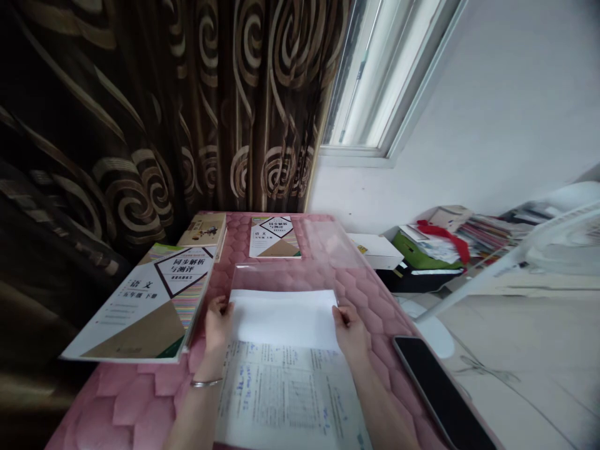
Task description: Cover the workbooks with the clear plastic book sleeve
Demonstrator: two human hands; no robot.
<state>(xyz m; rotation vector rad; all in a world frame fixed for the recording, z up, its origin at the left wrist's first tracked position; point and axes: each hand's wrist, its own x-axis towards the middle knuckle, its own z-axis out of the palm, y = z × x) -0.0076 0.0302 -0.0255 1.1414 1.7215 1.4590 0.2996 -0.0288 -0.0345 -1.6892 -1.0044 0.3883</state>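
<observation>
A blank white sheet point(285, 317) lies on top of a printed worksheet point(285, 397) with blue handwriting, both on a pink quilted table point(140, 400). My left hand point(217, 324) pinches the white sheet's left edge, fingers closed on it. My right hand point(349, 328) grips its right edge the same way. A thin bracelet circles my left wrist. Just beyond the sheet lies a clear plastic sleeve point(300, 265).
A large workbook point(145, 303) lies at the left, a smaller one point(274, 237) at the table's far end, a brown book point(204, 229) beside it. A black phone point(438, 390) rests at the right edge. Dark swirl curtain behind; cluttered books and a white fan at right.
</observation>
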